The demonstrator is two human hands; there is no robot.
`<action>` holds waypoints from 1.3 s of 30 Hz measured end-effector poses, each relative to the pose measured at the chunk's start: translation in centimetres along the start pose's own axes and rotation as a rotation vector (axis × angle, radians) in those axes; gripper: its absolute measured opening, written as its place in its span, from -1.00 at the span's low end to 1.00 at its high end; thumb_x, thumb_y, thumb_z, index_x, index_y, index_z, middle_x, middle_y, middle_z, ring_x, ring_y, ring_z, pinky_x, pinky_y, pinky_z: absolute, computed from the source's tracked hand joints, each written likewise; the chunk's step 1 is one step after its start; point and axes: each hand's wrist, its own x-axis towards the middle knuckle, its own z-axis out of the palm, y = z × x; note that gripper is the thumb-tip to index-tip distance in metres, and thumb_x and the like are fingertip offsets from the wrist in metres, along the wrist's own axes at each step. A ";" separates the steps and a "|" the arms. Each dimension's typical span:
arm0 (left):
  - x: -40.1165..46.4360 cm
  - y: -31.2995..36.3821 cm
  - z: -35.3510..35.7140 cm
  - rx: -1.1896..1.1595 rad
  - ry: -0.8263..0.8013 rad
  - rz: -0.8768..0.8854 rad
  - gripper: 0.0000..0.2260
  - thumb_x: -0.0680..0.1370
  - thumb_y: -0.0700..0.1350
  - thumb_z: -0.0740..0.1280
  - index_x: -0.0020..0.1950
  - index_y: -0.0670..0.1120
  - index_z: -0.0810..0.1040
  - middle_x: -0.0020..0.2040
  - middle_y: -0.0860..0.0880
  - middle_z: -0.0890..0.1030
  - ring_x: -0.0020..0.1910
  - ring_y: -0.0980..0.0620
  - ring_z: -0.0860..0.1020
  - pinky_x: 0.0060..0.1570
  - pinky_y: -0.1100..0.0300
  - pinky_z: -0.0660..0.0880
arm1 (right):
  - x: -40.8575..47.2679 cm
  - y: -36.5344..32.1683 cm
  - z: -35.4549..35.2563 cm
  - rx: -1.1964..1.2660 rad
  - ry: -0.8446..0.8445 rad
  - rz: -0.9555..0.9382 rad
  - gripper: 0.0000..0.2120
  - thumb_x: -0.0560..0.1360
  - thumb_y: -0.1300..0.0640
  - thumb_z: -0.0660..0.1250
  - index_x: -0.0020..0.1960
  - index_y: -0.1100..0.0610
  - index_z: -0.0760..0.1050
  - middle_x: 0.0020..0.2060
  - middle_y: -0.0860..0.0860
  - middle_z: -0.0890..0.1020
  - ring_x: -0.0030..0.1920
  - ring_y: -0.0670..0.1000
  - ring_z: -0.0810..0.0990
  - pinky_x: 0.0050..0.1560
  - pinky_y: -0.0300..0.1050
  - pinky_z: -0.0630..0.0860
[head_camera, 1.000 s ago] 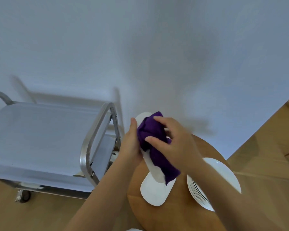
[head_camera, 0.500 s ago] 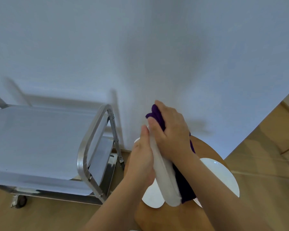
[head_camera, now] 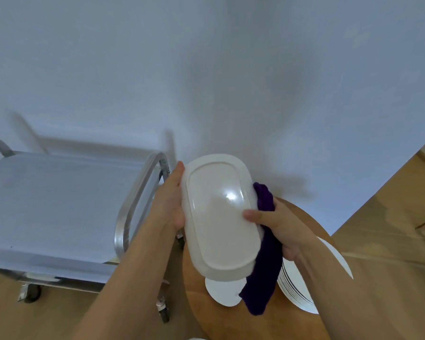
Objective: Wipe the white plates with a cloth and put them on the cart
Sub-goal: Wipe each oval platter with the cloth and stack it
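Observation:
I hold a white oblong plate in the air above the round wooden table, its underside turned toward me. My left hand grips its left edge. My right hand holds the right edge, thumb on the underside, with a purple cloth bunched between palm and plate and hanging down. Another white oblong plate lies on the table below, partly hidden. A stack of round white plates sits at the right, partly behind my right forearm.
A steel cart with a pale top shelf stands to the left of the table, its handle rail close to my left forearm. A white wall is right behind. Wooden floor runs off to the right and under the cart.
The plate has been turned from edge-on to underside facing me. The cloth has gone from the near face to behind the plate's right edge.

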 end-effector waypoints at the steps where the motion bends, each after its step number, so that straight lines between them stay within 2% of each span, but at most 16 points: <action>1: 0.4 -0.3 0.1 0.060 0.069 0.022 -0.58 0.59 0.16 0.20 0.14 -0.15 0.61 -0.04 -0.12 0.69 -0.08 -0.08 0.64 -0.02 0.07 0.57 | -0.2 0.5 0.4 0.017 0.032 -0.019 -0.42 0.19 0.21 0.56 0.18 0.10 0.49 -0.02 0.10 0.68 -0.04 0.14 0.67 -0.19 -0.06 0.60; 2: 0.9 -0.8 0.3 0.202 0.153 0.077 -0.60 0.60 0.14 0.18 0.11 -0.15 0.60 -0.09 -0.09 0.69 -0.11 -0.07 0.63 -0.09 0.13 0.58 | -0.3 1.0 0.9 0.000 0.091 -0.064 -0.44 0.20 0.23 0.57 0.16 0.08 0.50 -0.04 0.05 0.69 -0.06 0.10 0.67 -0.20 -0.09 0.60; 4: 0.9 -2.0 0.7 0.507 0.301 0.218 -0.56 0.61 0.16 0.09 0.29 -0.12 0.47 0.16 -0.11 0.60 0.11 -0.12 0.56 0.09 0.05 0.55 | -0.2 1.9 2.2 -0.162 0.272 -0.189 -0.53 0.25 0.22 0.55 0.05 -0.10 0.49 -0.14 -0.12 0.67 -0.15 -0.10 0.65 -0.29 -0.30 0.55; 5: 0.6 -2.6 1.0 0.523 0.276 0.211 -0.50 0.59 0.22 0.09 0.41 -0.06 0.36 0.34 -0.11 0.48 0.27 -0.14 0.47 0.24 -0.09 0.45 | -0.2 2.2 2.7 -0.338 0.389 -0.271 -0.58 0.27 0.17 0.54 -0.02 -0.16 0.45 -0.18 -0.19 0.62 -0.17 -0.20 0.61 -0.32 -0.43 0.47; 7: -0.8 -3.4 1.6 0.414 0.160 0.086 -0.33 0.49 0.37 0.15 0.51 0.07 0.18 0.49 -0.05 0.29 0.41 -0.16 0.33 0.31 -0.21 0.34 | -0.4 2.7 3.7 -0.758 0.538 -0.478 -0.63 0.34 0.08 0.49 -0.04 -0.20 0.36 -0.23 -0.30 0.52 -0.23 -0.28 0.53 -0.37 -0.56 0.37; 10: -2.3 -2.4 1.9 0.025 0.024 -0.127 -0.19 0.21 0.40 0.39 0.33 0.00 0.38 0.26 -0.12 0.53 0.14 -0.15 0.57 -0.10 -0.06 0.58 | -0.6 4.0 4.3 -1.227 0.493 -0.746 -0.58 0.32 0.14 0.54 0.13 0.01 0.51 -0.22 -0.14 0.62 -0.29 -0.13 0.59 -0.32 -0.55 0.31; 13: -2.6 -1.5 1.0 -0.241 0.029 -0.118 -0.59 0.42 0.06 0.43 0.16 -0.12 0.50 -0.05 -0.17 0.65 -0.12 -0.16 0.64 -0.36 0.05 0.59 | -0.4 5.5 3.8 -1.469 0.404 -0.999 -0.34 0.16 0.16 0.62 0.20 0.12 0.45 -0.18 0.02 0.67 -0.24 -0.02 0.64 -0.29 -0.36 0.37; 16: -3.3 -1.6 0.3 -0.261 0.007 -0.035 -0.85 0.53 -0.09 0.30 0.04 -0.12 0.52 -0.21 -0.14 0.70 -0.30 -0.12 0.68 -0.42 0.08 0.58 | -0.5 6.1 2.4 -1.327 0.225 -0.960 -0.41 0.29 -0.09 0.50 0.24 0.00 0.38 -0.01 -0.09 0.62 -0.03 -0.17 0.57 -0.08 -0.50 0.40; 19: -3.6 -2.2 -0.7 -0.236 -0.108 0.042 -0.75 0.44 0.01 0.33 0.01 -0.08 0.64 -0.12 -0.10 0.71 -0.20 -0.06 0.69 -0.26 0.05 0.59 | 0.1 4.9 0.9 -0.854 0.433 -0.587 -0.64 0.33 -0.24 0.30 0.10 -0.24 0.38 -0.03 -0.33 0.49 -0.01 -0.28 0.49 -0.08 -0.48 0.40; 21: -4.1 -2.8 -0.8 -0.223 -0.158 0.025 -0.70 0.35 0.06 0.36 -0.03 -0.07 0.70 -0.04 -0.12 0.70 -0.11 -0.08 0.69 -0.18 0.01 0.58 | 1.6 4.4 -0.2 -0.619 0.618 -0.396 -0.78 0.45 -0.19 0.17 0.08 -0.22 0.34 0.01 -0.24 0.49 0.06 -0.15 0.48 -0.01 -0.28 0.39; 24: -5.1 -3.8 0.3 -0.207 -0.219 -0.034 -0.44 0.24 0.07 0.43 0.20 -0.12 0.56 -0.03 -0.14 0.70 -0.12 -0.10 0.69 -0.29 0.05 0.60 | 3.4 4.4 -0.2 -0.523 0.762 -0.260 -0.67 0.57 0.00 0.07 0.31 0.05 0.27 0.20 0.00 0.41 0.17 0.04 0.41 0.13 -0.05 0.35; 29: -5.2 -4.5 1.8 -0.030 -0.296 0.073 -0.52 0.37 0.04 0.36 0.28 0.00 0.50 0.06 -0.07 0.67 0.03 -0.07 0.64 -0.14 0.12 0.59 | 4.0 3.9 2.5 -0.762 0.932 -0.429 -0.92 0.51 0.18 0.24 -0.03 0.16 0.38 -0.10 0.06 0.47 -0.12 0.05 0.41 -0.19 -0.38 0.18; 32: -4.7 -4.8 1.7 0.080 -0.313 0.085 -0.48 0.41 0.07 0.36 0.37 0.05 0.44 0.25 -0.10 0.56 0.22 -0.13 0.54 0.18 -0.08 0.52 | 3.6 4.3 4.6 -0.684 0.849 -0.496 -0.78 0.55 0.08 0.24 0.16 0.13 0.40 -0.03 -0.06 0.38 -0.12 -0.13 0.41 -0.17 -0.58 0.27; 34: -4.2 -5.3 1.3 0.113 -0.277 0.062 -0.55 0.49 0.07 0.35 0.37 0.03 0.44 0.27 -0.10 0.54 0.25 -0.13 0.52 0.24 -0.12 0.47 | 3.4 5.3 5.8 -0.626 0.728 -0.564 -0.75 0.56 0.10 0.23 0.24 0.07 0.39 0.02 -0.09 0.39 0.00 -0.18 0.44 -0.12 -0.55 0.34; 36: -3.8 -5.7 0.7 0.085 -0.241 0.004 -0.59 0.50 0.07 0.27 0.33 -0.01 0.47 0.21 -0.11 0.59 0.20 -0.10 0.56 0.15 -0.02 0.54 | 3.2 6.5 6.9 -0.705 0.654 -0.645 -0.73 0.56 0.15 0.24 0.26 0.09 0.43 0.05 -0.05 0.45 0.03 -0.19 0.46 -0.05 -0.47 0.42; 39: -2.9 -6.0 -0.4 -0.072 -0.156 -0.097 -0.53 0.34 0.11 0.35 0.17 -0.09 0.57 0.00 -0.14 0.68 -0.04 -0.07 0.67 -0.22 0.15 0.60 | 2.8 8.7 7.3 -0.830 0.582 -0.728 -0.72 0.49 0.25 0.27 0.19 0.19 0.51 0.01 0.07 0.55 -0.04 -0.05 0.52 0.02 -0.18 0.54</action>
